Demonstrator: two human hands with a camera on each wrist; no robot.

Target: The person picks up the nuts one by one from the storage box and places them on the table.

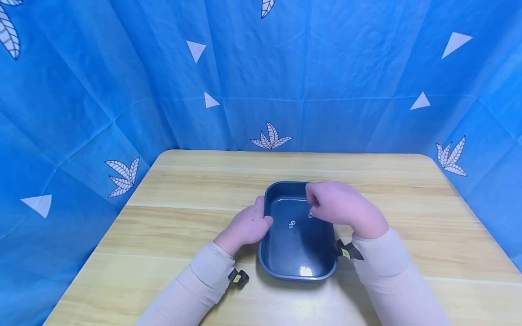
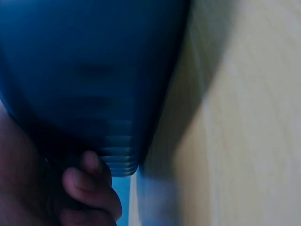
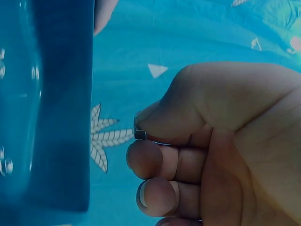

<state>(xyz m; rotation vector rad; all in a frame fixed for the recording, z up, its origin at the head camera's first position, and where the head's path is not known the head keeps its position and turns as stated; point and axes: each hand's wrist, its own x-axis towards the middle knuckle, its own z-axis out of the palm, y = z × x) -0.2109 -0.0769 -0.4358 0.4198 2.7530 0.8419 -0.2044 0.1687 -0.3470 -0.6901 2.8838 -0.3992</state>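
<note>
A deep dark-blue rectangular tray [image 1: 299,251] with rounded corners is on the wooden table. My left hand [image 1: 249,224] grips its left wall, the thumb over the rim and the fingers [image 2: 91,188] curled outside. Above the tray's right side, my right hand [image 1: 340,203] pinches a small silvery metal nut [image 3: 140,133] between thumb and index finger. Similar small shiny nuts lie on the tray floor: a pair [image 1: 292,224] near the middle and more [image 1: 310,213] beneath the right hand, partly hidden by it. Their exact shape is too small to tell.
The light wooden table [image 1: 195,190] extends around the tray on all sides. Blue cloth [image 1: 326,68] with white triangles and leaf prints hangs behind the table and along both sides. Dark straps [image 1: 240,277] sit at both wrists, over pale sleeves.
</note>
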